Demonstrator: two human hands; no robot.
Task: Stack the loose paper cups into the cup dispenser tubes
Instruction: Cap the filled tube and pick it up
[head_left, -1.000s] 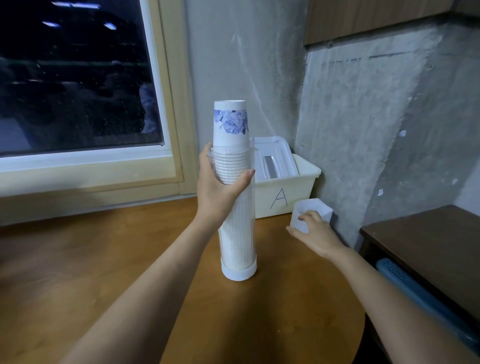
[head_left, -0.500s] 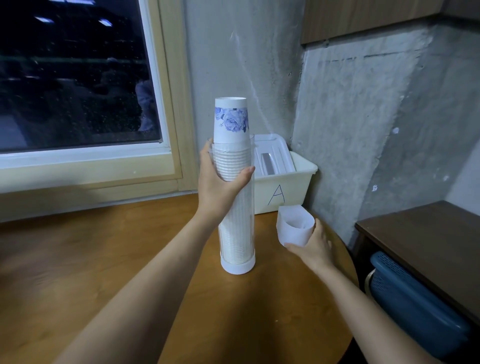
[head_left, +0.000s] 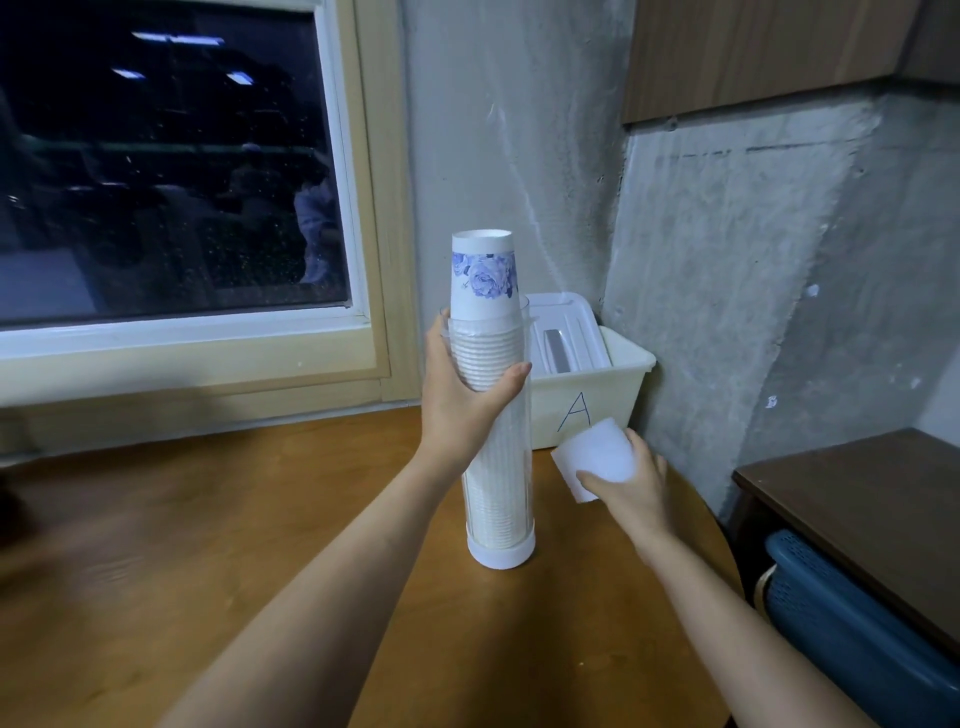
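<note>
Paper cups (head_left: 491, 358) fill the dispenser tube (head_left: 500, 467) nearly to its rim, and the topmost one, printed with blue flowers (head_left: 485, 275), stands well proud of it. The tube is upright on the bench (head_left: 208, 519). The left hand (head_left: 460, 400) wraps the tube's upper part from its left side, thumb and fingers curled round the clear wall. That hold has not moved over the last second, so the tube stays steadied.

The change is to the right of the tube. A second ago the loose cup (head_left: 597, 457) stood on the bench further right of the tube, with the right hand (head_left: 631, 486) only reaching it. Half a second ago the fingers had closed on it. Now the hand grips the cup and has carried it up and in towards the tube; it appears clear of the bench and near the tube's lower half, but still apart from it. The cup is tilted and blurred, so I cannot tell which end leads.

Behind and right of the tube, the white bin marked A (head_left: 618, 384) has not shifted.

The pick-up looks done. What remains is turning the cup bottom-up and seating it over the flowered one, with little room left in the tube.
</note>
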